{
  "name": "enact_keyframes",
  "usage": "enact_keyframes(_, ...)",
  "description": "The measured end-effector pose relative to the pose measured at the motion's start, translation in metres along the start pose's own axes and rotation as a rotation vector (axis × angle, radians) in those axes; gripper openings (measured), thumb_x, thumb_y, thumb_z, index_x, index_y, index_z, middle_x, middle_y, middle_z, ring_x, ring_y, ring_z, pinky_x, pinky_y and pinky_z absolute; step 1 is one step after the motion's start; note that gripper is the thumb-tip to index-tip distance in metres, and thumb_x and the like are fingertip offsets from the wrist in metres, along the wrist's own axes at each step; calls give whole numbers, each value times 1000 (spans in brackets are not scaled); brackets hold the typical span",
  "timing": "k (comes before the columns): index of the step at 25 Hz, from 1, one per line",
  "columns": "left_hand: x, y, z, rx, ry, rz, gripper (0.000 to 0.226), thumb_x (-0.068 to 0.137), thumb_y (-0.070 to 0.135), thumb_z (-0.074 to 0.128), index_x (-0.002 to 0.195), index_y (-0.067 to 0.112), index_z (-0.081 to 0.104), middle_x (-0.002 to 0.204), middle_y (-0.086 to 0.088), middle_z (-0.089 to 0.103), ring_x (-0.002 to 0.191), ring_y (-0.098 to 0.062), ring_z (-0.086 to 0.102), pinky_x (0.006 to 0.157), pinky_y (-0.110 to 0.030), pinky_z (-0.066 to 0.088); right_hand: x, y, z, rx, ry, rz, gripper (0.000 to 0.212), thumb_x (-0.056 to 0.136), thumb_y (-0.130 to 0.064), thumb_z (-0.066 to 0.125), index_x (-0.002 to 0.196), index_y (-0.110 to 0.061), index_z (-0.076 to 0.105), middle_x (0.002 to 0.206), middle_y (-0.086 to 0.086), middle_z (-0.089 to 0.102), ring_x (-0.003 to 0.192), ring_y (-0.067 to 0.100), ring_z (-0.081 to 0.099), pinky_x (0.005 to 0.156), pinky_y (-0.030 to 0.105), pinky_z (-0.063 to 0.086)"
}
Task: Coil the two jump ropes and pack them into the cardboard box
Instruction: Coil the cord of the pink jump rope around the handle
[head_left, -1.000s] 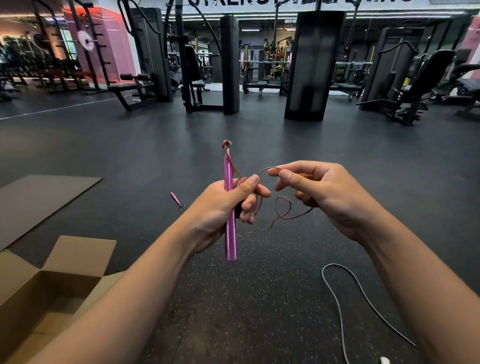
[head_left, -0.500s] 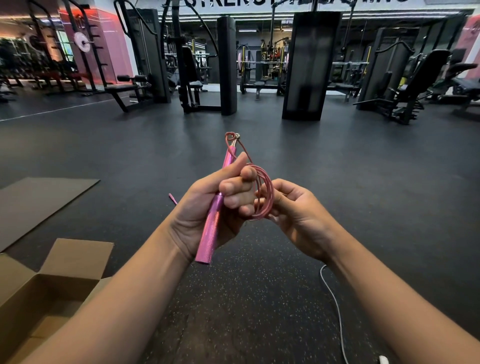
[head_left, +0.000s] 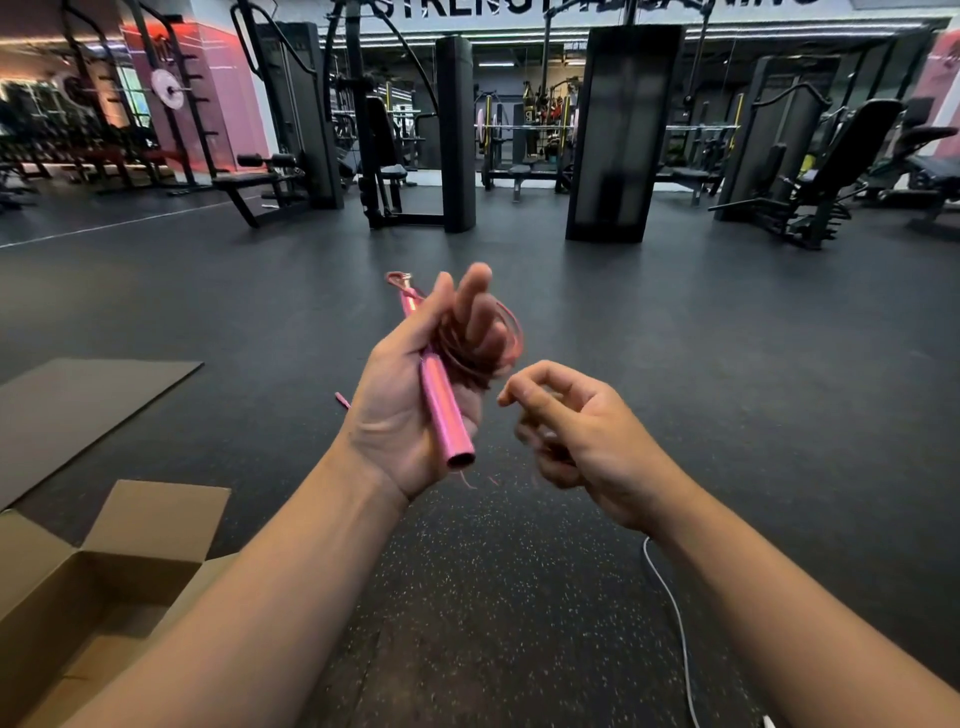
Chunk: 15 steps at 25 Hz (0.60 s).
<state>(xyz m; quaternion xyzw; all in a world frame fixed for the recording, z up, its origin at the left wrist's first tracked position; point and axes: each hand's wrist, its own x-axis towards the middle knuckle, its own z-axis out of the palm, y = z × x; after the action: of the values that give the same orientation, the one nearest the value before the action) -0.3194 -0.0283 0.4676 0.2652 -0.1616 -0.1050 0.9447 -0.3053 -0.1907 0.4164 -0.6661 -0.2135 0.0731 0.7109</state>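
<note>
While dark, speckled gym flooring stretches out below, a person's left hand lies palm up at the centre of the head view, cradling one pink jump rope handle. The handle's long axis runs on a diagonal: its open round end points down and toward the camera, just past the heel of the palm, while the far end with its small swivel loop points up and away to the left, above the thumb. Several turns of the thin pink cord bunch around the left fingers, which curl loosely through the coil; the picture is blurred there, so the turns cannot be counted. The right hand hangs just beside the coil, apart from it, fingers loosely curled; motion blur hides whether anything is pinched between them. A second pink handle lies on the floor, mostly hidden behind the left wrist. One white cord trails across the floor under the right forearm. One cardboard box sits open at lower left, flaps spread, partly cut off by the frame edge and by the left forearm. One flat brown sheet lies beyond it. Open floor runs from the hands to the weight machines lining the far side.
</note>
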Motion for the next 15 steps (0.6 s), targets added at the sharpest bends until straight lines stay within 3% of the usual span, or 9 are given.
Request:
enact_keyframes(2,9,1,-12,135,26,115,39,105,23,44,104,3,78,98,-3,81,83,-8,77,79,-20,61,-2,1,5,-305,-86,6,15,105,-32,55,106,-34,69,58,4,58,37,13,34,39,19,31)
enact_keyframes(3,13,0,-22,314,73,169,38,108,21,41,115,1,73,104,-3,80,91,-10,77,82,-22,60,-2,1,8,-474,-128,-15,17,106,-32,54,114,-38,66,56,0,61,38,12,41,43,21,37)
enact_keyframes(5,14,2,-41,894,165,262,31,109,16,44,123,-2,64,108,-6,80,98,-14,77,86,-27,60,-3,-5,9,-806,-171,-73,20,102,-31,59,120,-36,65,55,-6,62,45,2,53,57,21,44)
enact_keyframes(7,10,4,-52,1487,111,254,24,108,17,50,115,2,67,98,0,81,92,-9,77,90,-31,59,-4,-23,0,-966,-141,-110,17,94,-26,68,108,-30,76,55,-11,62,50,-3,55,60,18,42)
enact_keyframes(8,7,6,-54,1620,69,181,23,107,19,51,109,4,69,90,1,82,86,-8,77,89,-33,59,-4,-33,-8,-968,-117,-116,12,91,-23,71,98,-27,80,56,-11,63,51,-3,55,58,15,40)
enact_keyframes(11,1,7,-50,1525,-26,-52,33,108,25,48,100,1,70,71,-5,77,68,-23,72,79,-35,58,-6,-53,-31,-866,-52,-148,3,86,-22,81,88,-24,80,58,-7,64,52,2,51,55,14,38)
enact_keyframes(15,-3,2,-43,1463,-132,-252,58,96,53,56,95,-2,74,54,4,53,55,-15,50,63,-28,50,-3,-54,-45,-867,70,-274,20,79,-36,86,85,-25,70,59,-8,44,56,8,37,56,22,33)
